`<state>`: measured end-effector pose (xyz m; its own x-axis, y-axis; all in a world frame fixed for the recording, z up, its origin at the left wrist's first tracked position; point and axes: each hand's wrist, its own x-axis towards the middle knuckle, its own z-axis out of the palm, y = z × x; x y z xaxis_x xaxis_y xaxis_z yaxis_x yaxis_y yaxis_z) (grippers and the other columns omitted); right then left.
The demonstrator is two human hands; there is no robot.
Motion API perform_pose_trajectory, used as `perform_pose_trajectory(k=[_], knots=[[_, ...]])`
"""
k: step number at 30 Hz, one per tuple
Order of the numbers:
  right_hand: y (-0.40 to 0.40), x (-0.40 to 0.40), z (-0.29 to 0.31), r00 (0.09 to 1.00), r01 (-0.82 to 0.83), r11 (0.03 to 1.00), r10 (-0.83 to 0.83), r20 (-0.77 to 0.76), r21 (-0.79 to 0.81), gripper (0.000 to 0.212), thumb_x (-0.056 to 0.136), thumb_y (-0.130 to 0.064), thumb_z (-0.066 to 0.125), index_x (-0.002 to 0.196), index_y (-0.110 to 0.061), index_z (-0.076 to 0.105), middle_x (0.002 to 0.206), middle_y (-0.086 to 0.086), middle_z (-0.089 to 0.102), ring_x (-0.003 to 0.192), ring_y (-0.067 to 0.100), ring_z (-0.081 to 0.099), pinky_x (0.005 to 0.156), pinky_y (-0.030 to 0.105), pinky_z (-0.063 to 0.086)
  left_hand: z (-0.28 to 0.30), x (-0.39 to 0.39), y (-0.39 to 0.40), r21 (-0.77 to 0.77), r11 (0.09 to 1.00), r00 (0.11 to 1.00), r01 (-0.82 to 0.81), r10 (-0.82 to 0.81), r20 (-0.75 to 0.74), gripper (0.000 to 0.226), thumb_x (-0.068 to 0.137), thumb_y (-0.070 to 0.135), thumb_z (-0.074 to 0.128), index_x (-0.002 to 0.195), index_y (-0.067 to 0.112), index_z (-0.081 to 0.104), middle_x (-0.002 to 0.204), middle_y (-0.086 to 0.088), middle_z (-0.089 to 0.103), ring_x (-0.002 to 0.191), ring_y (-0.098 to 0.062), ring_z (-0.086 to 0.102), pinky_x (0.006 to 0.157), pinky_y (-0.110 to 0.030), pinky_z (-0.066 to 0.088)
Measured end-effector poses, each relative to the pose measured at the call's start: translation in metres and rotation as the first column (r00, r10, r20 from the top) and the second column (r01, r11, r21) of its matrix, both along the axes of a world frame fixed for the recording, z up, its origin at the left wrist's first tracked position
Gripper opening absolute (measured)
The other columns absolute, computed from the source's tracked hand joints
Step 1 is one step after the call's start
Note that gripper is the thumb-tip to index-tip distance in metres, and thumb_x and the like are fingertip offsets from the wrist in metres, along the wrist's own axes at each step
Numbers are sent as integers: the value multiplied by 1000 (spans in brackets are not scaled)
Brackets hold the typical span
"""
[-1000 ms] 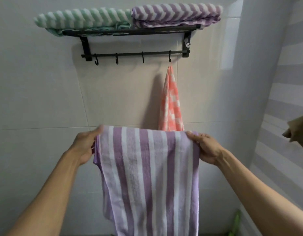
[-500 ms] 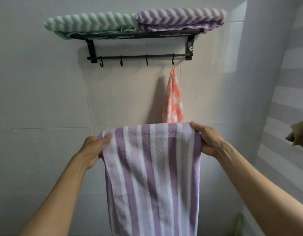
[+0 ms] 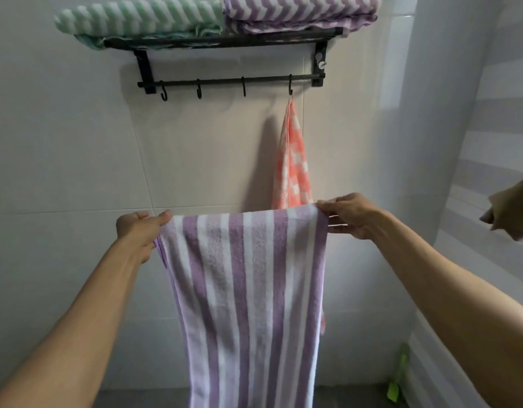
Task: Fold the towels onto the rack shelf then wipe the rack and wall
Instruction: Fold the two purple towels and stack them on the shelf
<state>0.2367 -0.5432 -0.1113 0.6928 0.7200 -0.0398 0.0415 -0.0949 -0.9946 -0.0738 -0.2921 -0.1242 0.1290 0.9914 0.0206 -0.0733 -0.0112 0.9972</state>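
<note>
The left hand [image 3: 139, 231] pinches the top left corner of a purple-and-white striped terry towel [image 3: 248, 304], thumb lying along the upper edge and the other fingers tucked behind the cloth. The right hand [image 3: 350, 217] grips the top right corner, fingers curled over the edge with the cloth bunched between them. Held at both corners, the towel's upper edge runs nearly level between the hands, and the rest hangs straight down in front of the tiled wall [image 3: 63, 160], its lower end passing out of view at the bottom. Just behind the towel's upper right part hangs a coral-and-white checked cloth [image 3: 292, 166], suspended from the rightmost hook of a black metal wall rack [image 3: 225, 42]. The rack's lower rail carries three other hooks, all bare. On the rack's shelf above lie two folded towels side by side and touching: a mint-green-and-white striped towel [image 3: 136, 17] on the left, overhanging the shelf's left end, and a purple-and-white striped folded towel [image 3: 301, 10] on the right. At the right edge of the view a tan object [image 3: 513, 207] juts in; what it is cannot be told. Low by the corner stands a bright green object [image 3: 397, 375], too blurred to identify.
</note>
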Motion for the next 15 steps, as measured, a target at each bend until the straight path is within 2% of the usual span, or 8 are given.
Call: perform_pose_trajectory(k=[3,5,7,11,15], knots=[[8,-6,6,999,35,997,-33,-25,74,9,92,-13,73,86,-7,68,82,5,67,70,19,65,67,32,57,11,-5,1,24,999,999,-36,36,-16,56,76,13,87,123,2,57,119,-18,64,95,-25,63,99,-42,53],[12,-8,10,999,46,992,-42,-31,114,21,91,-11,73,78,-16,58,78,2,63,66,17,63,64,30,56,16,-9,0,26,998,997,-63,64,-39,41,74,13,89,100,5,59,110,-15,63,91,-23,62,91,-35,54],[15,-9,16,998,58,989,-56,-23,137,23,90,-11,75,83,-19,54,78,2,62,63,15,62,62,30,55,19,-12,1,26,996,995,-88,89,-40,39,72,14,90,85,8,54,105,-11,61,89,-22,61,83,-30,52],[14,-10,22,998,62,993,-65,26,102,5,91,-12,74,89,-11,69,82,3,67,70,18,64,68,33,56,22,-15,2,42,994,993,-99,101,-55,39,71,13,90,91,8,57,105,-12,62,82,-21,63,76,-27,52],[13,-9,21,999,42,998,-43,24,36,4,89,-9,74,93,-9,74,89,4,69,75,19,65,72,33,57,21,-18,-1,63,998,995,9,-3,-101,32,72,4,87,94,9,64,102,-16,68,75,-20,65,72,-29,57]])
